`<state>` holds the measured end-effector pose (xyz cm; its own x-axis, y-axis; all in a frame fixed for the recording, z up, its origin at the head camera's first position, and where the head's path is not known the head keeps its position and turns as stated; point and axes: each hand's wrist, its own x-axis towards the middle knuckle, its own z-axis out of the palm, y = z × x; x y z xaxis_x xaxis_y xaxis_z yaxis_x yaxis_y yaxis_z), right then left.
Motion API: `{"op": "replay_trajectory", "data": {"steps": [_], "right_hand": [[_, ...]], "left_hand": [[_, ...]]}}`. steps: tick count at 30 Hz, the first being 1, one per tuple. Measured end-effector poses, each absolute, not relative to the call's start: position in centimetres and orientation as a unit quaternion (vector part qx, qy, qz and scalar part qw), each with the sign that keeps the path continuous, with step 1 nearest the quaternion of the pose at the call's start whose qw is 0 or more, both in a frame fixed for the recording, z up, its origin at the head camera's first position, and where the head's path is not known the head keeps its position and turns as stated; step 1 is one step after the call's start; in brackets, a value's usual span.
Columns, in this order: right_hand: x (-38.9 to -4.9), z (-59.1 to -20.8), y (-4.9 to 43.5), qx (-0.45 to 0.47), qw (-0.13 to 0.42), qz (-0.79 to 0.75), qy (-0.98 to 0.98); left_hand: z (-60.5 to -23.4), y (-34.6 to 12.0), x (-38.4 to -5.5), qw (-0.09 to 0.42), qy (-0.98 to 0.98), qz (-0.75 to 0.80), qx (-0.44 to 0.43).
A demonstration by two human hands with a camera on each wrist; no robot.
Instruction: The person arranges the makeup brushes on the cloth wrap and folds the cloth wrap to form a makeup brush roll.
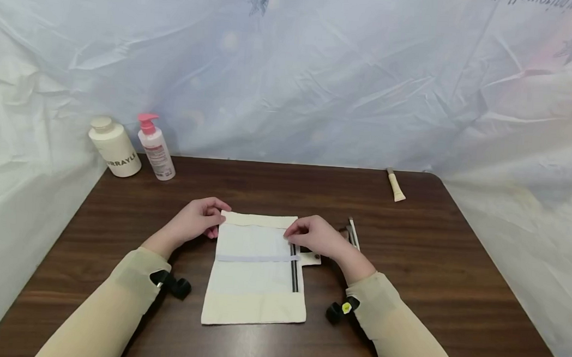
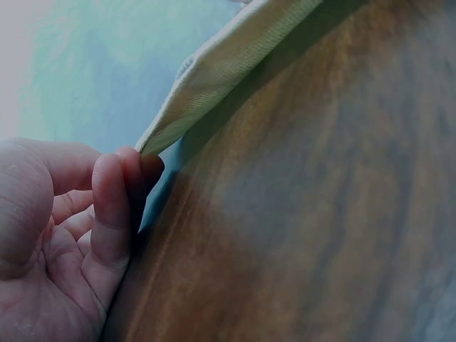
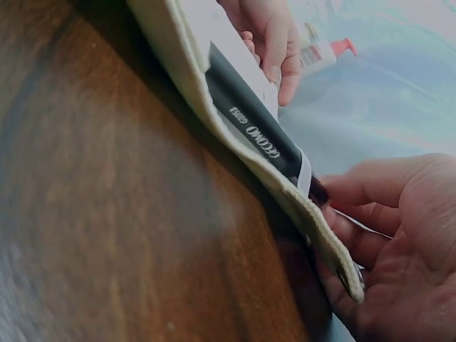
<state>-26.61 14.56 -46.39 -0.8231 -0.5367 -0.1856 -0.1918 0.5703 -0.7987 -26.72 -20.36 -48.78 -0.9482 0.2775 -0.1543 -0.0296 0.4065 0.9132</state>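
Sleeves: cream, one below each hand — left sleeve (image 1: 98, 303) and right sleeve (image 1: 404, 328), each with a small black camera (image 1: 179, 288) at the cuff.
Cloth case (image 1: 253, 310): cream, spread flat between the two hands, its near edge reaching closer to the person than either hand.
Dark stick (image 1: 294, 272): white-lettered, lying along the case's right side, its upper end at the right fingertips; a pale elastic strap (image 1: 251, 259) crosses over it.
Tab (image 1: 309, 259): juts from the case's right edge, just below the right hand, with a dark snap.
Right hand (image 1: 317, 236): thumb and finger pinch the stick's upper end.
Left hand (image 1: 197, 219): pinches the case's far left corner, fingers curled.
Slim brushes (image 1: 353, 233): on the dark wooden table (image 1: 456, 292), just right of the right hand.
Tube (image 1: 396, 186): cream, beyond the right hand and farther right.
Bottles: a cream capped bottle (image 1: 115, 149) and a pink pump bottle (image 1: 156, 151) — both beyond the left hand, to its left.
Backdrop (image 1: 291, 91): pale, creased sheeting behind everything.
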Motion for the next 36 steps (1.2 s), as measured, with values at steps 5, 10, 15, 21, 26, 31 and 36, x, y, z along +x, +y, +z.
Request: {"op": "replay_trajectory", "data": {"steps": [5,10,15,21,26,31,36], "right_hand": [[-26.7,-46.5,14.6,-0.216,0.214,-0.422,0.854],[-26.8,-46.5,14.6,-0.215,0.220,-0.427,0.850],[-26.8,-46.5,14.6,-0.217,0.219,-0.424,0.852],[-26.8,-46.5,14.6,-0.216,0.213,-0.426,0.852],[-26.8,-46.6,14.5,-0.209,0.206,-0.438,0.850],[-26.8,-46.3,14.7,-0.204,0.191,-0.453,0.847],[-27.2,-45.3,16.0,-0.197,0.165,-0.460,0.850]], "left_hand": [[-48.8,-20.4,-26.8,0.140,0.828,0.538,0.076],[-48.9,-20.4,-26.8,0.144,0.829,0.536,0.071],[-48.8,-20.4,-26.8,0.142,0.828,0.537,0.073],[-48.8,-20.3,-26.8,0.143,0.828,0.537,0.072],[-48.8,-20.3,-26.8,0.144,0.826,0.539,0.073],[-48.8,-20.3,-26.7,0.142,0.827,0.540,0.072],[-48.9,-20.1,-26.7,0.144,0.825,0.541,0.074]]}}
